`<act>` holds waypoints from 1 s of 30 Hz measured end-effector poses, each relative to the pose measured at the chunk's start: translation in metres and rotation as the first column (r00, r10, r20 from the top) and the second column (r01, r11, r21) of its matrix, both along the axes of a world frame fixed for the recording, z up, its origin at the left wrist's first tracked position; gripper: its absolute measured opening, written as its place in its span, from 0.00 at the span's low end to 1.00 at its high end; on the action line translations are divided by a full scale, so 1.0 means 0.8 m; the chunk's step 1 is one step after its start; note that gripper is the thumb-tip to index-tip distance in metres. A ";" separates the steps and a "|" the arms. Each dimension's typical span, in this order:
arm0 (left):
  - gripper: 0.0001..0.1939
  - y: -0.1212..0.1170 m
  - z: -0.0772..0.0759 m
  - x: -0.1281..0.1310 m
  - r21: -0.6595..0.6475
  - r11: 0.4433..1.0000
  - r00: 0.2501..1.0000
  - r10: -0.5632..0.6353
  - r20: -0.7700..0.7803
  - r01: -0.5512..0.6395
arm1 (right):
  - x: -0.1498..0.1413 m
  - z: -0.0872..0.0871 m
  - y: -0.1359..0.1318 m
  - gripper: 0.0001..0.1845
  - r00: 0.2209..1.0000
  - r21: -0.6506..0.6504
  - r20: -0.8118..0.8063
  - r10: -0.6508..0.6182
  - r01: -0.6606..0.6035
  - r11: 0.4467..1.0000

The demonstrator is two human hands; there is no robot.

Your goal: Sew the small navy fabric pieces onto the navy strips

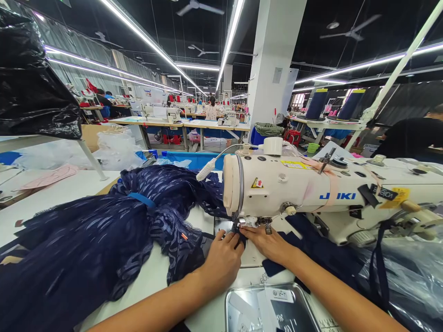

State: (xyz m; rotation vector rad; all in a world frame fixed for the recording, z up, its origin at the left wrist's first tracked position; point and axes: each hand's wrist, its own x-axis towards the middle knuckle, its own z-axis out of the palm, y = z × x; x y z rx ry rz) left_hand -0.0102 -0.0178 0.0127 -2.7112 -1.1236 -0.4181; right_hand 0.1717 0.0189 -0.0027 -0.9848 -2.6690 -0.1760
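My left hand (pixel 224 259) is closed, its curled fingers pressing a piece of navy fabric (pixel 197 253) onto the bed just in front of the presser foot. My right hand (pixel 268 243) reaches in from the other side with its fingers together, the tips gripping the fabric's edge right beside the foot. Both sets of fingertips are close to the needle area of a cream sewing machine (pixel 277 184); the exact seam is hidden beneath them. To the left lies a large heap of navy lace fabric (pixel 104 230), gathered by a blue tie (pixel 141 199).
A metal tray (pixel 238 306) with paper labels is at the front. Navy pieces and clear plastic (pixel 411 272) lie under the machine's right side. A black plastic bag (pixel 34 83) hangs at upper left. Navy thread cones (pixel 316 103) stand behind. People work at tables farther back.
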 end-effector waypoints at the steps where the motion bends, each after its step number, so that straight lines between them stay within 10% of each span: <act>1: 0.11 0.000 0.000 0.001 -0.002 1.000 1.000 0.002 -0.002 -0.002 | -0.001 0.001 0.000 0.26 1.000 0.002 0.010 -0.003 0.003 1.000; 17: 0.14 0.005 -0.011 -0.001 0.090 0.996 0.997 0.007 0.077 -0.013 | -0.006 0.012 0.003 0.21 0.996 0.027 -0.076 -0.045 0.047 0.999; 30: 0.17 0.029 0.011 -0.043 -0.182 0.982 0.981 -0.015 0.193 0.051 | -0.021 0.008 -0.023 0.13 0.986 0.086 -0.162 -0.023 0.037 0.996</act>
